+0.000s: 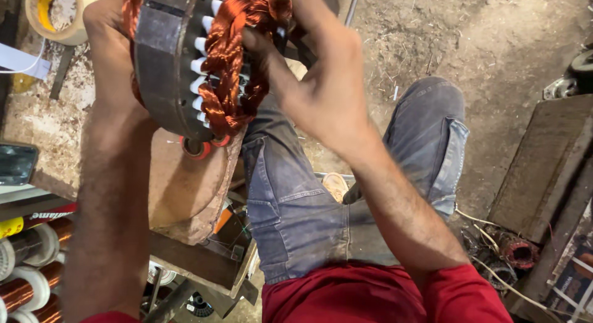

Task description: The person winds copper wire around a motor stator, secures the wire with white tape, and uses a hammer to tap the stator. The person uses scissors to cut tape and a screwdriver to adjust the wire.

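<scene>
Item: round grey laminated-steel motor stator (162, 57) wound with twisted copper-coloured enamelled wire bundles (230, 63), white slot liners showing; I judge it heavy and rigid in the core, the winding springy and easily scratched; best gripped by the steel rim; it sits tilted on a worn brown block (185, 187) above my knees; left hand (108, 45) braces the far rim, closure unclear; right hand (321, 82) pinches the winding.
</scene>
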Demonstrator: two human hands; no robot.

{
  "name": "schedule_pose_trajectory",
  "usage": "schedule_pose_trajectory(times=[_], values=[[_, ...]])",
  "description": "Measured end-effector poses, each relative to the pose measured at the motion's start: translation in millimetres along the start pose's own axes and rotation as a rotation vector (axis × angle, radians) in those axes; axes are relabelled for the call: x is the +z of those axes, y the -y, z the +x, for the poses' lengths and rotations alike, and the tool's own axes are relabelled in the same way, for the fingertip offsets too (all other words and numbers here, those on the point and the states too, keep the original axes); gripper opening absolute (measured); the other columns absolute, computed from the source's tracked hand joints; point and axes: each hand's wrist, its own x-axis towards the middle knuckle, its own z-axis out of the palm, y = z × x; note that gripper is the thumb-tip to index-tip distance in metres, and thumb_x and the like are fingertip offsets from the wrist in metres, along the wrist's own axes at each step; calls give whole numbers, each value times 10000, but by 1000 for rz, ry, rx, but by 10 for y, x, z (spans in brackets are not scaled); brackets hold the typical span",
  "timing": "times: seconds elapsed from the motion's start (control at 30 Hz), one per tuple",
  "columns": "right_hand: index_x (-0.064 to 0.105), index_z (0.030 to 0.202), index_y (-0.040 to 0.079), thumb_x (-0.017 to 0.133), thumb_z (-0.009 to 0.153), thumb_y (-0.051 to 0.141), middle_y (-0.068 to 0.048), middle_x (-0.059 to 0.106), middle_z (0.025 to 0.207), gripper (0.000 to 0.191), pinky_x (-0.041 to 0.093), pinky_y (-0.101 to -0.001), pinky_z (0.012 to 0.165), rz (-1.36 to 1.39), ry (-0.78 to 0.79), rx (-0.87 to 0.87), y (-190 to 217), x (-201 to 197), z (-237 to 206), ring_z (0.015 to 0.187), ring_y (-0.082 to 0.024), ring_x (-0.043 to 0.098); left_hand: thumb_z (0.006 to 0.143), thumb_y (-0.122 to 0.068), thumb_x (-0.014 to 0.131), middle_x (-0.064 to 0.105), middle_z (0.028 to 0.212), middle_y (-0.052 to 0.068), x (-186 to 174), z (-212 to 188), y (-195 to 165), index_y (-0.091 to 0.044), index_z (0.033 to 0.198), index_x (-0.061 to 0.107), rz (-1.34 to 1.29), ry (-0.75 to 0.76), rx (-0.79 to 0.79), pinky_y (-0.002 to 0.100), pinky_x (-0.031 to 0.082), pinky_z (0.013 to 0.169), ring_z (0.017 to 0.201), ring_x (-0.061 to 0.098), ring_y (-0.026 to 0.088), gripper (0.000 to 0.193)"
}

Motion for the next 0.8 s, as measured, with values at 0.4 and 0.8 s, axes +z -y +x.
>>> schedule_pose_trajectory(times=[0.4,0.8], values=[[549,1479,-23,589,1069,-87,-136,671,1371,416,514,-297,1132,74,67,32,-264,-79,13,1246,-163,658,942,-34,701,738,928,103,-136,225,340,-5,1051,740,141,-48,-414,333,569,643,738,682,162,119],[620,1054,-27,636,1148,192,-116,667,879,238,521,-245,737,-236,-4,151,144,-75,-883,755,-157,632,943,-129,814,796,970,67,-1018,-807,998,-118,1110,780,612,-702,65,318,594,751,858,763,138,171]])
